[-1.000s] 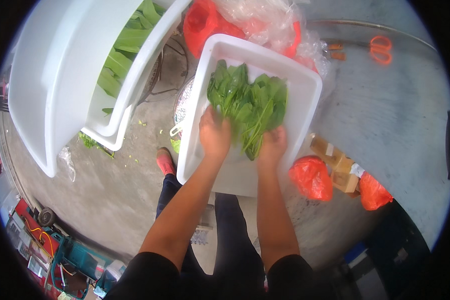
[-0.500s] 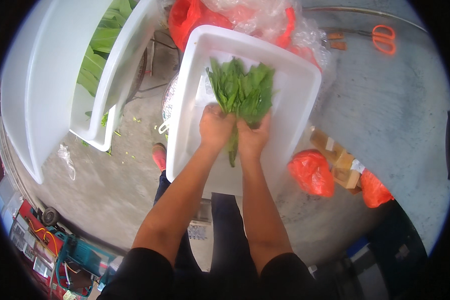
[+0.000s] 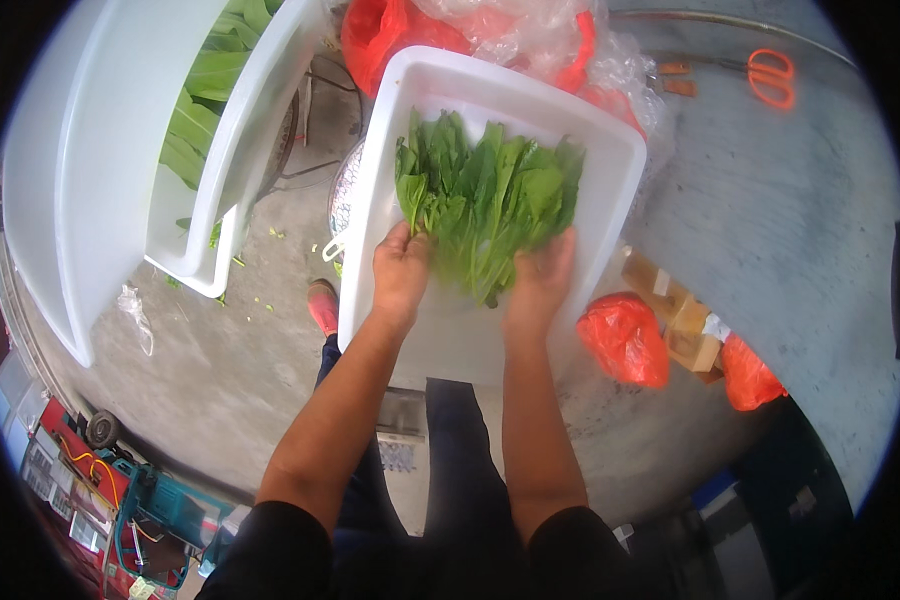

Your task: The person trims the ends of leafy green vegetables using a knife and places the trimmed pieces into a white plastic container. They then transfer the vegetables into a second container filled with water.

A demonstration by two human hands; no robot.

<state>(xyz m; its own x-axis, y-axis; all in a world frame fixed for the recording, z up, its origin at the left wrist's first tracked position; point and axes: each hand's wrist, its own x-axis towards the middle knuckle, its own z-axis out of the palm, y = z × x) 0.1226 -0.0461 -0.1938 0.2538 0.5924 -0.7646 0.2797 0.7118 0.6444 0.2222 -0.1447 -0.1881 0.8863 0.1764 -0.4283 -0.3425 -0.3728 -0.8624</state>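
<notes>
Out left of the hands, broad leaves sit in a white bin. Here's the left hand, thumb and fingers pinching stems; leafy greens fan between and just beyond both hands, inside a white tub. Right hand against their right edge, grip blurred, can't tell! Just right of it, a red bag; farther right, orange-handled scissors.

Bright, diffuse light; haze softens the hands; edges bow, corners black
</notes>
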